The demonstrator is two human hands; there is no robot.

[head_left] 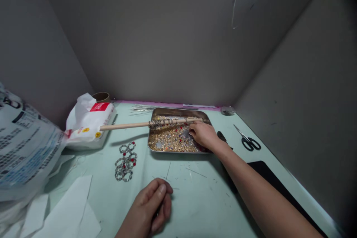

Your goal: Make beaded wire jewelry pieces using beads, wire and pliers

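Two bare hands. Right hand (205, 134), centre right of the frame: fingers bunched, tips down among gold beads (171, 139); whether a bead is pinched cannot be told. Left hand (146, 208), lower centre: fingers curled in, thumb laid against the forefinger; a thin wire (169, 171) shows at the tips, grip on it uncertain.

One metal tray (178, 152), mid-frame, holding the gold beads and a scatter of red beads (180, 140). One wooden stick (125, 125), lying across the tray and reaching leftward past its rim, dark beaded strands (160, 122) around its right part.

One group of grey beaded loops (126, 174) with red accents, left of the tray, flat on the pale green table (200, 200). Loose wires (141, 108), behind the tray.

Right side: one dark-handled tool (222, 137), partly behind the right forearm; one pair of black-handled scissors (247, 143); one black mat (267, 173), lower right.

Left side: one white tissue pack (83, 122); one brown roll (101, 96) behind it; one printed plastic bag (25, 148), left edge; white paper pieces (65, 208), lower left.
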